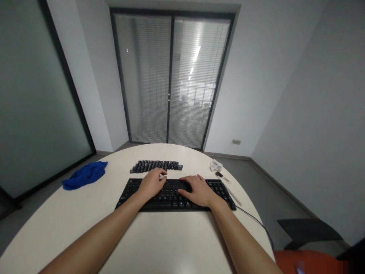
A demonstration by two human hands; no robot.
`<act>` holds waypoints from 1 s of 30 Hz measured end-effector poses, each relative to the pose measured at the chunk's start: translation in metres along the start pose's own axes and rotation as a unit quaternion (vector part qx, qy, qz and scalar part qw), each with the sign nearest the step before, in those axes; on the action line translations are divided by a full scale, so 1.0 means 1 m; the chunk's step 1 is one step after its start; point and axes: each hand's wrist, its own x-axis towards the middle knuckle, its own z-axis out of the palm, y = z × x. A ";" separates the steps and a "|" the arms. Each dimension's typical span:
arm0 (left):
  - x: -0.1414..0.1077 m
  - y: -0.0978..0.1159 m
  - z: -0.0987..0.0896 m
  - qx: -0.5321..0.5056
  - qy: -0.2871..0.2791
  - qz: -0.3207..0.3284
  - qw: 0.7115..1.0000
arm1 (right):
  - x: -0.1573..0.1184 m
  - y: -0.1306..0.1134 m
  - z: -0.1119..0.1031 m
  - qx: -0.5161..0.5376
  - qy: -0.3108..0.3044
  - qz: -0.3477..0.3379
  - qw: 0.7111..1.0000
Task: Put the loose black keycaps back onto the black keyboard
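Note:
A black keyboard [162, 204] lies across the table in front of me, with keycaps off over much of its main block. Above its left half is my left hand [152, 184], fingers curled and a small gap between thumb and forefinger; I see nothing held there. My right hand [197, 190] lies on the right part of the keyboard, thumb and fingers spread, its palm covering some keys. Just behind the keyboard, loose black keycaps [151, 164] stand in several neat rows, close to my left fingertips.
A blue cloth [85, 176] lies crumpled at the left of the round table [159, 243]. At the right are a white crumpled tissue [216, 165], a small brush [220, 175] and a thin stick [234, 195]. The keyboard's cable [253, 217] runs off the right edge, near a chair [309, 230].

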 end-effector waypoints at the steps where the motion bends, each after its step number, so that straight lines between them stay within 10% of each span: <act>1: 0.004 -0.004 0.000 0.018 -0.003 0.010 1.000 | 0.000 0.000 0.000 0.000 0.002 0.000 1.000; 30: 0.058 -0.007 0.013 0.136 -0.062 0.094 0.984 | -0.004 -0.004 -0.006 0.008 0.000 0.003 1.000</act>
